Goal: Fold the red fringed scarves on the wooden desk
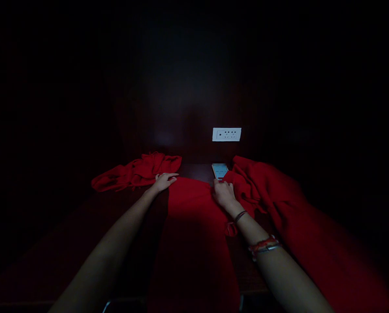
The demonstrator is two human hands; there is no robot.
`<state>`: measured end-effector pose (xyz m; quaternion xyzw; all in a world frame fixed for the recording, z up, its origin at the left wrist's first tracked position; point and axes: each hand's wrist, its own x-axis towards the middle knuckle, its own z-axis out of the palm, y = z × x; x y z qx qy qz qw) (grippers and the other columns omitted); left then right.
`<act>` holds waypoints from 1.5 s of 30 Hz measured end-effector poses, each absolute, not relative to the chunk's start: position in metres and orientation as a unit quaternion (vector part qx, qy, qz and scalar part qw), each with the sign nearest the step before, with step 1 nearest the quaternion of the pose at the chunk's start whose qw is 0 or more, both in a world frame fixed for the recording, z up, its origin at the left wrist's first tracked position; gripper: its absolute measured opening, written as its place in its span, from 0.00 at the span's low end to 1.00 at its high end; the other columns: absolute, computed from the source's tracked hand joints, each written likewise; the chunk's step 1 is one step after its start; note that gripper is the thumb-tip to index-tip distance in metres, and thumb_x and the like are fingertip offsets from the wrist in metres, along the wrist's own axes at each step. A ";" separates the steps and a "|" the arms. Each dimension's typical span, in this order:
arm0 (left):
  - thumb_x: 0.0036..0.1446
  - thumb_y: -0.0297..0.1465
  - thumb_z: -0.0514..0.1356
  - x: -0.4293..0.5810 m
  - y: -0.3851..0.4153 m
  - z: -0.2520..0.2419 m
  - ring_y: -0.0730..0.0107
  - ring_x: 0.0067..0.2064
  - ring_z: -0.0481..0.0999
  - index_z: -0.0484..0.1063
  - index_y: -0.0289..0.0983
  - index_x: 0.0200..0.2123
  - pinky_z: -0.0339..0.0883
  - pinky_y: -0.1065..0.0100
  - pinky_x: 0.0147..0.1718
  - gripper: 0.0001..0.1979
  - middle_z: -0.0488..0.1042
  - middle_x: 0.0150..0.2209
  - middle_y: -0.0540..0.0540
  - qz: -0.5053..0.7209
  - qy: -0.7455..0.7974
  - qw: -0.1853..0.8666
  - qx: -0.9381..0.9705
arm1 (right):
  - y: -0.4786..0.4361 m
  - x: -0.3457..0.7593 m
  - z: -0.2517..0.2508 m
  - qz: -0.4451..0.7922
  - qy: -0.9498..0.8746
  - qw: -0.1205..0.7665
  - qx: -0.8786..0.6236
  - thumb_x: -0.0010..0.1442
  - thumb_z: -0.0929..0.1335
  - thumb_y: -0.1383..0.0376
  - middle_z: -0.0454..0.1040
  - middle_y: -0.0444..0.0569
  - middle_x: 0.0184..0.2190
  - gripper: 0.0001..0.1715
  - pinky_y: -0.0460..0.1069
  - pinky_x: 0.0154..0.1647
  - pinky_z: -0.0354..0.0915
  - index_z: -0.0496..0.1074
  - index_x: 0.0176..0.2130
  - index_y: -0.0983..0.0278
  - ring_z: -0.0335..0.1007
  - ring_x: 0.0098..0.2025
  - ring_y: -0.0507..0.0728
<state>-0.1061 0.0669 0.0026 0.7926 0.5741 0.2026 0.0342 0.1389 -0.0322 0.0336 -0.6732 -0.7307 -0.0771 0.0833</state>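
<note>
A long red scarf lies flat on the dark table and runs down toward me, its near part in shadow. My left hand rests at its far left corner, fingers stretched out and touching the cloth. At the far right corner, my right hand has its fingers curled down on the scarf's edge; the fingertips are partly hidden. Just beyond that hand is a flat phone-like device with a lit pale screen, partly covered by red cloth.
A crumpled red fringed cloth lies at the back left. Another red cloth spreads along the right side, past my right forearm. A white socket panel is on the dark back wall. The surroundings are very dark.
</note>
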 end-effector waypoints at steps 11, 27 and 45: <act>0.55 0.42 0.42 -0.087 0.022 0.012 0.66 0.58 0.45 0.54 0.41 0.53 0.40 0.62 0.53 0.23 0.47 0.58 0.47 0.142 0.456 -0.033 0.878 | -0.035 0.135 0.030 -0.106 -0.819 0.040 -0.563 0.57 0.54 0.70 0.62 0.52 0.44 0.20 0.55 0.44 0.50 0.64 0.45 0.57 0.53 0.47 0.58; 0.54 0.47 0.40 -0.092 -0.004 0.002 0.63 0.59 0.37 0.44 0.43 0.56 0.36 0.59 0.53 0.28 0.41 0.59 0.47 0.028 0.483 0.044 0.874 | -0.051 0.127 0.038 -0.115 -0.838 0.113 -0.522 0.58 0.53 0.68 0.60 0.56 0.48 0.20 0.49 0.49 0.48 0.64 0.46 0.67 0.53 0.51 0.57; 0.50 0.53 0.38 -0.086 -0.022 0.009 0.59 0.59 0.34 0.39 0.36 0.58 0.36 0.60 0.53 0.37 0.34 0.59 0.41 0.005 0.467 0.085 0.880 | -0.055 0.092 0.014 0.020 -0.852 0.069 -0.518 0.58 0.48 0.55 0.41 0.56 0.58 0.33 0.54 0.56 0.34 0.45 0.57 0.69 0.30 0.59 0.59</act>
